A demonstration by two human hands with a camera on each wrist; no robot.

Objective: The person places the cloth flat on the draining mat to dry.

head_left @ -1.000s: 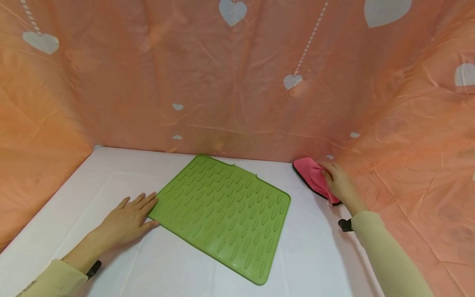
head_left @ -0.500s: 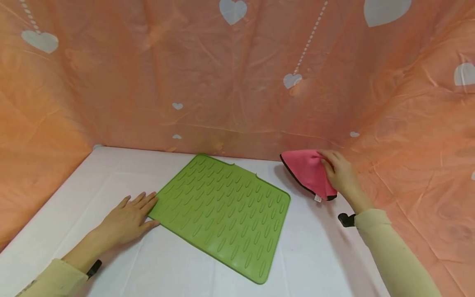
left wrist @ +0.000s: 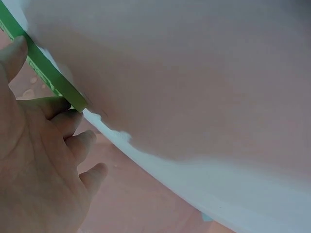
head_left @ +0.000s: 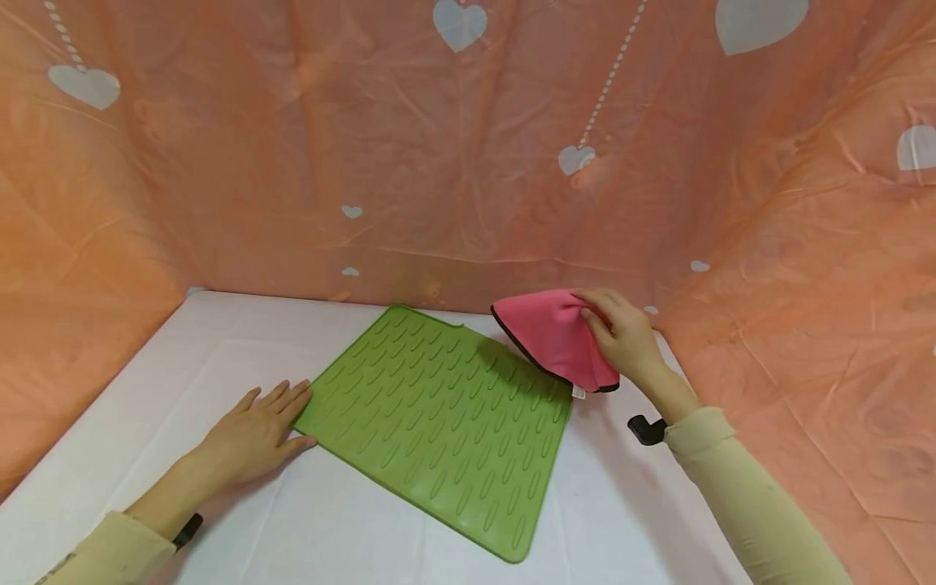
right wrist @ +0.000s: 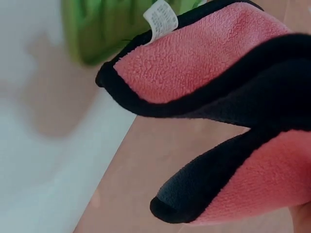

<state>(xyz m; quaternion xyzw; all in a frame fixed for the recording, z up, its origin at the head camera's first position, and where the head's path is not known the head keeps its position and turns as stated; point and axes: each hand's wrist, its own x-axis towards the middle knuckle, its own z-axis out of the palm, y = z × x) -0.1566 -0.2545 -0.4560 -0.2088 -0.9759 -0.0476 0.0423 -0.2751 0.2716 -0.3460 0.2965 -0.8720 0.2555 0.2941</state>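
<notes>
The pink cloth [head_left: 552, 337] and the right grip [head_left: 625, 333] have moved leftward since the earlier frame, from beside the green mat [head_left: 439, 431] to over its far right corner. Leftmost, the left grip [head_left: 252, 436] lies with fingers straight and spread, tips touching the mat's left corner. The mat lies on the white tabletop [head_left: 336, 520], between the two grips. The black-edged cloth hangs below and left of the right grip, pinched between thumb and fingers, its white label [head_left: 578, 392] at the lower edge.
</notes>
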